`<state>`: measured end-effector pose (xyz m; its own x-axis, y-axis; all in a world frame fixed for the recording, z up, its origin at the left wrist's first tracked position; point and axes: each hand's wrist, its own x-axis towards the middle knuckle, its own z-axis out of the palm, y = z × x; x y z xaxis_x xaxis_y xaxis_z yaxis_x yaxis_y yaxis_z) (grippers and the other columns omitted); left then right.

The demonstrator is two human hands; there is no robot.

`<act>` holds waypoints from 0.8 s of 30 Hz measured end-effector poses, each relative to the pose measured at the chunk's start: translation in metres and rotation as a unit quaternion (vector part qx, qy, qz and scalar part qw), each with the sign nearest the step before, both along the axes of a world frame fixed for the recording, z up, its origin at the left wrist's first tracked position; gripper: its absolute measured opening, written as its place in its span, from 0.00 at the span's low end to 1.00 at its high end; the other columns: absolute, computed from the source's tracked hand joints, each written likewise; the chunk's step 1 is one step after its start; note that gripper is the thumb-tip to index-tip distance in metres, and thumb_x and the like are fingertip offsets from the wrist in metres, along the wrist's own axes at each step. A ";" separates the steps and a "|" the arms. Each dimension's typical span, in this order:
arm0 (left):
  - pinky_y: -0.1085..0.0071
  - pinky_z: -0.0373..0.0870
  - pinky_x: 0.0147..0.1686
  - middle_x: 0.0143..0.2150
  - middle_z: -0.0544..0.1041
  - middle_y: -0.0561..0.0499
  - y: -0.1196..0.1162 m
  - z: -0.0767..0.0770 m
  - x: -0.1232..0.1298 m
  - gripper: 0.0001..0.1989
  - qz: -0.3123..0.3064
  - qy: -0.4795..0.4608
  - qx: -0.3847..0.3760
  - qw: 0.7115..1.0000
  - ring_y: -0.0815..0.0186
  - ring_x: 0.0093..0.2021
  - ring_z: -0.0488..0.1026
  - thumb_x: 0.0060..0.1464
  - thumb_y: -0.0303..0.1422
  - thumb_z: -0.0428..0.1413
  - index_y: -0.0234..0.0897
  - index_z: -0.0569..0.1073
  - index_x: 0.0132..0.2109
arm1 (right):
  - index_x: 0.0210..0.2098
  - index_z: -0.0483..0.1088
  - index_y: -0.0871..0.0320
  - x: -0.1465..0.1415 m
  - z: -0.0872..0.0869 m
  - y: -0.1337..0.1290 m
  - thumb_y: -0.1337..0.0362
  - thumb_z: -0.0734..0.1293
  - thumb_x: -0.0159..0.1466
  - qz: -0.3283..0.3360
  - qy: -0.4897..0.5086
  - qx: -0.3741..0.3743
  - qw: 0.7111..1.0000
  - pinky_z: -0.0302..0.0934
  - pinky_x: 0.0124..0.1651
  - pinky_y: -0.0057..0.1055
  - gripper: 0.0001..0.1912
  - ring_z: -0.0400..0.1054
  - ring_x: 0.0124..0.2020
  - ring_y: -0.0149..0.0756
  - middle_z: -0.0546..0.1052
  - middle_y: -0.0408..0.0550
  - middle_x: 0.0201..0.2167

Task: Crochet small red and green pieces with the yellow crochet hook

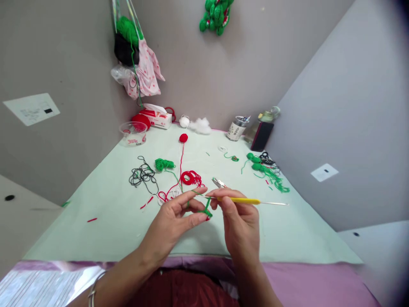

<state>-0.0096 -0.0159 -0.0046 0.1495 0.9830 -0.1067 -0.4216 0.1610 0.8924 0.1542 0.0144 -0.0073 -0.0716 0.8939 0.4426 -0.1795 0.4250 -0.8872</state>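
My left hand [174, 219] pinches a small green crochet piece [207, 212] between thumb and fingers. A bit of red shows at the bottom of the piece. Green yarn runs over the raised index finger of that hand. In my right hand [241, 219] is a crochet hook [244, 200] with a yellow grip and metal ends, held almost level. Its left tip meets the green yarn above the piece. Just behind my fingers lie small scissors [218, 182], partly hidden. A green yarn bundle [164, 164] rests farther back on the table.
Red yarn [191, 178] and tangled black cord [142, 175] lie behind my left hand. Green knitted pieces [255, 162] with loose strands are at right, near a propped phone [262, 136]. Along the back stand a clear tub [133, 135], a tissue box [159, 118] and a pen can [237, 128].
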 end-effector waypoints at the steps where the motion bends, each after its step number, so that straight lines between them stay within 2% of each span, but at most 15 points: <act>1: 0.66 0.68 0.50 0.35 0.81 0.55 0.000 0.000 0.001 0.26 -0.007 -0.006 -0.004 1.000 0.65 0.40 0.77 0.52 0.32 0.73 0.45 0.83 0.59 | 0.44 0.84 0.47 -0.001 0.000 0.000 0.63 0.69 0.74 -0.010 -0.011 0.013 1.000 0.71 0.40 0.32 0.09 0.75 0.35 0.33 0.86 0.43 0.39; 5: 0.69 0.68 0.43 0.33 0.79 0.56 0.000 0.002 0.003 0.26 -0.029 -0.038 -0.018 0.999 0.68 0.35 0.74 0.51 0.32 0.74 0.43 0.84 0.58 | 0.43 0.84 0.47 -0.004 0.001 0.005 0.66 0.69 0.72 -0.104 -0.079 0.113 0.985 0.70 0.46 0.37 0.10 0.77 0.41 0.38 0.86 0.45 0.39; 6: 0.69 0.67 0.42 0.33 0.78 0.56 0.000 0.003 0.004 0.25 -0.027 -0.046 -0.026 0.998 0.68 0.35 0.73 0.51 0.32 0.74 0.43 0.84 0.57 | 0.42 0.84 0.48 -0.004 0.001 0.008 0.66 0.69 0.72 -0.116 -0.089 0.117 0.982 0.70 0.46 0.38 0.09 0.77 0.41 0.39 0.85 0.45 0.39; 7: 0.70 0.67 0.42 0.33 0.78 0.56 0.000 0.004 0.004 0.25 -0.027 -0.054 -0.034 0.998 0.69 0.34 0.72 0.51 0.32 0.74 0.42 0.84 0.57 | 0.41 0.84 0.49 -0.004 0.001 0.011 0.65 0.70 0.72 -0.109 -0.087 0.101 0.985 0.70 0.45 0.38 0.08 0.76 0.40 0.39 0.84 0.46 0.38; 10: 0.72 0.66 0.40 0.32 0.75 0.56 0.000 0.006 0.004 0.27 -0.017 -0.080 -0.065 0.995 0.70 0.34 0.70 0.51 0.34 0.74 0.40 0.83 0.59 | 0.38 0.82 0.53 0.001 0.002 0.020 0.59 0.71 0.71 -0.039 -0.002 -0.035 0.999 0.69 0.37 0.34 0.08 0.73 0.31 0.33 0.81 0.46 0.34; 11: 0.72 0.66 0.40 0.32 0.74 0.56 0.000 0.007 0.004 0.28 -0.005 -0.087 -0.072 0.994 0.70 0.34 0.70 0.51 0.34 0.74 0.39 0.82 0.60 | 0.36 0.82 0.54 0.003 0.004 0.022 0.58 0.72 0.70 -0.030 0.044 -0.072 0.996 0.68 0.34 0.33 0.09 0.71 0.28 0.31 0.80 0.45 0.33; 13: 0.73 0.66 0.40 0.34 0.74 0.55 0.000 0.008 0.004 0.29 0.026 -0.099 -0.081 0.991 0.71 0.34 0.69 0.50 0.35 0.75 0.38 0.82 0.59 | 0.35 0.80 0.55 0.006 0.006 0.020 0.57 0.73 0.69 -0.047 0.111 -0.094 0.988 0.66 0.32 0.30 0.09 0.69 0.26 0.29 0.79 0.45 0.33; 15: 0.72 0.67 0.42 0.35 0.75 0.54 0.001 0.009 0.005 0.29 0.049 -0.105 -0.078 0.990 0.71 0.36 0.69 0.50 0.35 0.75 0.38 0.82 0.59 | 0.36 0.81 0.55 0.008 0.008 0.011 0.59 0.71 0.71 -0.060 0.100 -0.061 0.991 0.66 0.32 0.30 0.09 0.70 0.27 0.29 0.79 0.45 0.34; 18: 0.70 0.69 0.45 0.35 0.75 0.54 0.001 0.008 0.005 0.28 0.060 -0.109 -0.063 0.990 0.68 0.38 0.72 0.52 0.35 0.74 0.39 0.81 0.60 | 0.40 0.81 0.53 0.009 0.009 -0.010 0.64 0.66 0.75 -0.042 -0.008 0.041 0.998 0.68 0.38 0.32 0.10 0.72 0.31 0.31 0.79 0.44 0.33; 21: 0.69 0.70 0.45 0.34 0.74 0.55 0.001 0.007 0.006 0.26 0.069 -0.104 -0.054 0.991 0.67 0.38 0.73 0.53 0.35 0.73 0.40 0.81 0.59 | 0.45 0.80 0.53 0.007 0.010 -0.026 0.70 0.64 0.75 -0.051 -0.104 0.125 0.985 0.68 0.40 0.32 0.12 0.73 0.36 0.33 0.80 0.44 0.35; 24: 0.70 0.70 0.44 0.34 0.74 0.55 0.000 0.008 0.005 0.25 0.076 -0.101 -0.050 0.991 0.68 0.37 0.72 0.53 0.35 0.73 0.40 0.82 0.58 | 0.45 0.79 0.54 0.007 0.011 -0.030 0.74 0.64 0.73 -0.069 -0.148 0.172 0.971 0.69 0.41 0.30 0.13 0.74 0.38 0.32 0.80 0.44 0.36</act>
